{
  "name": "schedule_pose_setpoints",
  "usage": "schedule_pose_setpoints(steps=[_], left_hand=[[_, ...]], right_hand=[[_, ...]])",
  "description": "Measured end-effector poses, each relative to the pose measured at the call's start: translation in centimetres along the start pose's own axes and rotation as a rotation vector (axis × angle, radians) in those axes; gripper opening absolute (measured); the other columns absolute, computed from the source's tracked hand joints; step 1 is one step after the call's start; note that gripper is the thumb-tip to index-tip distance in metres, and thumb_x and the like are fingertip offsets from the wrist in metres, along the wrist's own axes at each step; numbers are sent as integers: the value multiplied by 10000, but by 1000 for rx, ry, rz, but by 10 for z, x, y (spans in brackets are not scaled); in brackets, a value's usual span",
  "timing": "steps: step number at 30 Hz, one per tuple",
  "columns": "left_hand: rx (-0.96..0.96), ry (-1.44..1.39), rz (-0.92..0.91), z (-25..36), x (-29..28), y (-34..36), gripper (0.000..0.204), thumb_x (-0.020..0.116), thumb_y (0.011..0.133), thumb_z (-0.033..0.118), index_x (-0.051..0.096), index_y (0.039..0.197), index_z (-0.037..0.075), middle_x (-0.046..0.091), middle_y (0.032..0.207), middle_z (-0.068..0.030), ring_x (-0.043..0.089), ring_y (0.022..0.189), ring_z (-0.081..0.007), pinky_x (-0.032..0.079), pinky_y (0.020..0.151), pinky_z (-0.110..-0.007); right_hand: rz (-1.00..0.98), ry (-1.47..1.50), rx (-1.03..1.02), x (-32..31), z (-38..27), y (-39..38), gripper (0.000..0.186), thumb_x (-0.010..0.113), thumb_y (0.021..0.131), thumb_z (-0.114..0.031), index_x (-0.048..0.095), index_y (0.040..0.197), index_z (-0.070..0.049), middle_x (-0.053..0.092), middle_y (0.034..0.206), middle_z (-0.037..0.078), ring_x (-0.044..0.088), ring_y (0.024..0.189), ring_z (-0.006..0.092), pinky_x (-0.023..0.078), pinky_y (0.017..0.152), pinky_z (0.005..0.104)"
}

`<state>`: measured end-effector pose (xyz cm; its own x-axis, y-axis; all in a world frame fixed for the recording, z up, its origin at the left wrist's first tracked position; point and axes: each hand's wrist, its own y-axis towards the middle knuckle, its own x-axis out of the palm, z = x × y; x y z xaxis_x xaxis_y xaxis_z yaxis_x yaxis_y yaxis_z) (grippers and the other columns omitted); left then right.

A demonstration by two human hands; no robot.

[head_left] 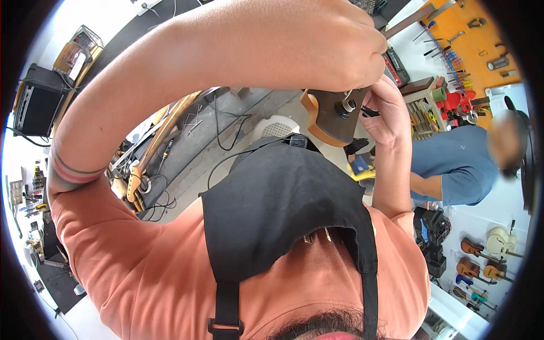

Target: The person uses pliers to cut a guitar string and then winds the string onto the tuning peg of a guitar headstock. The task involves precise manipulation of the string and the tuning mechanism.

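A wooden piece (328, 126) with a dark face and amber edge, which looks like a guitar headstock, hangs in front of me at the upper middle. On its face stands a round metal post (344, 108) with what looks like string coiled about it. My left hand (354, 51) is closed in a fist just above the post; its fingertips are turned away, so what it grips is hidden. Beside the headstock's right edge, my right hand (392, 116) is curled, its thumb near a small black part (370, 112). My left fist covers some of its fingers.
A guitar neck (161, 139), cables and tools lie on the dark bench at left. A perforated white stool (279, 120) stands below the headstock. At right, near my right arm, is a person in a blue shirt (453, 161). Guitars (494, 249) and an orange tool board (481, 51) line the wall.
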<state>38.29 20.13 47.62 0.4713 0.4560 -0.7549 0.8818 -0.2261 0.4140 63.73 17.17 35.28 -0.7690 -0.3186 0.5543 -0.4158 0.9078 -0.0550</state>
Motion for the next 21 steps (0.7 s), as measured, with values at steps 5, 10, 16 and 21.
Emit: schedule_pose_setpoints(steps=[5, 10, 16, 21], left_hand=[[-48, -107, 62, -1, 11, -7, 93, 717, 728, 60, 657, 761, -2, 611, 759, -75, 656, 751, -197, 577, 708, -290], [-96, -153, -56, 0, 4, -9, 56, 741, 739, 36, 713, 762, -7, 695, 823, -115, 709, 825, -225, 607, 741, -317], [-99, -134, -88, 5, 2, -7, 60, 747, 757, 43, 745, 768, -16, 733, 821, -151, 737, 833, -260, 615, 734, -346], [-161, -268, -121, 0, -7, -10, 69, 746, 763, 51, 748, 773, -17, 735, 811, -152, 744, 824, -270, 615, 734, -367]], right_hand=[[-86, 33, 4, -1, 0, 2, 355, 521, 1071, -193, 576, 1350, 18, 712, 1187, 86, 695, 987, 157, 551, 918, 310], [5, 10, -25, 4, 4, 0, 375, 500, 1075, -155, 544, 1391, 42, 704, 1248, 118, 718, 1069, 180, 570, 912, 302], [112, 32, -35, -8, 5, 0, 385, 491, 1078, -132, 523, 1417, 48, 709, 1246, 126, 738, 1036, 171, 609, 820, 284], [146, -22, -29, -1, 4, -1, 392, 505, 1072, -145, 530, 1422, 32, 728, 1215, 106, 750, 976, 154, 604, 796, 291]])
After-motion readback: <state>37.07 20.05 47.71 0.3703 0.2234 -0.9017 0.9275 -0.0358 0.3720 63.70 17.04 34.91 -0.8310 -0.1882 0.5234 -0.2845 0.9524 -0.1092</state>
